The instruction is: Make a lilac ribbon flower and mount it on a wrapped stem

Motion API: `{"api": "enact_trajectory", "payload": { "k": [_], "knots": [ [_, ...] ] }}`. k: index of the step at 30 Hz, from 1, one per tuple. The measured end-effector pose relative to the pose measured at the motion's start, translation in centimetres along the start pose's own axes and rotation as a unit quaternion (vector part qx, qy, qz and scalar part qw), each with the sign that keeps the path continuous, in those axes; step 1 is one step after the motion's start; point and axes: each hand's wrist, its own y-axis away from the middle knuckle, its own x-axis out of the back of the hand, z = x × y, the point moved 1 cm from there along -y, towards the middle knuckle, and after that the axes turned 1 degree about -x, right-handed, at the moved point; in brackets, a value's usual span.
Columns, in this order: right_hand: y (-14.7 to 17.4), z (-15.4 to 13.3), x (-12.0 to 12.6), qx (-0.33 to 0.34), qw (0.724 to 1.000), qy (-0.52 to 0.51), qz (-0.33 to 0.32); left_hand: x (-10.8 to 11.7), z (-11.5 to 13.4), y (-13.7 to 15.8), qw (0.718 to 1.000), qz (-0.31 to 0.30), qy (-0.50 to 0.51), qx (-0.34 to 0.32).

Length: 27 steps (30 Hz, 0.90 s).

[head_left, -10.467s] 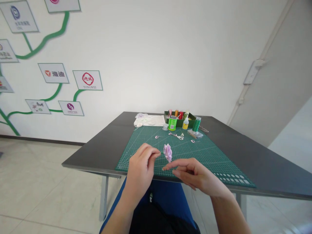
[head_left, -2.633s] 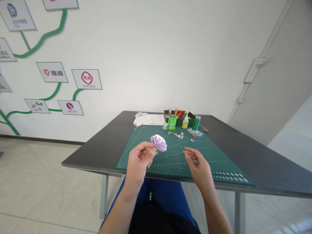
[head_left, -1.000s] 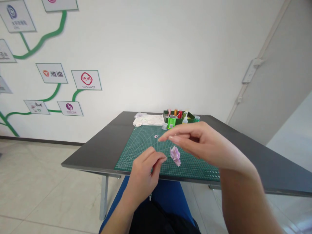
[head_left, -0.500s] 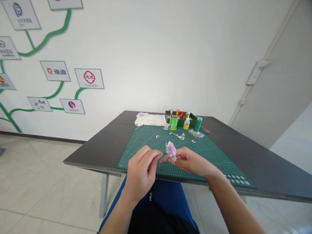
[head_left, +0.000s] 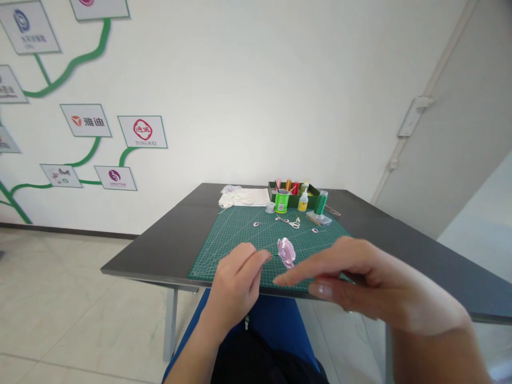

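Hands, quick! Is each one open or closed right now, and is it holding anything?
Left hand: closed, pinching the stem of the light purple flower.
Right hand: open, no thing seen in it.

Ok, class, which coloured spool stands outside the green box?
The tall green spool, standing on a flat case near the green box; the pink spool, gold spool and red spool are inside.

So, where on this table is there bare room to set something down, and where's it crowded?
Bare: tabletop left of the green mat, and a stretch to its right, part-hidden by the right hand. Crowded: the mat's far end, with tin, bottle, scissors and spool; also over its near middle, where the left hand holds the flower.
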Motion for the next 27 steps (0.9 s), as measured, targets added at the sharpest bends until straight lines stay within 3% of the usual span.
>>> {"api": "enact_trajectory", "payload": {
  "k": [4, 9, 13, 18, 22, 27],
  "knots": [
    [-3.3, -0.5, 2.6, -0.047, 0.999, -0.02, 0.016, 0.1, 0.3, -0.3, 0.999, 0.012, 0.01, -0.038],
    [-6.4, 3.0, 4.4, -0.081, 0.995, -0.047, 0.021, 0.3, 0.3, -0.2, 0.998, 0.029, 0.023, -0.042],
    [-5.8, 7.6, 3.0, -0.119, 0.99, -0.076, -0.004, 0.6, -0.2, 0.1, 0.999, 0.047, 0.012, -0.023],
    [-2.1, 11.3, -1.3, -0.151, 0.972, -0.165, -0.068, 0.4, -1.2, 0.1, 0.998, 0.05, -0.036, -0.022],
    [0.7, 10.2, -3.6, -0.159, 0.951, -0.255, -0.076, -0.3, -1.5, 0.0, 0.994, 0.038, -0.086, -0.047],
    [1.7, 6.0, -3.1, -0.122, 0.969, -0.206, -0.062, -0.8, -0.9, -0.2, 0.993, 0.032, -0.09, -0.072]
  ]
}}
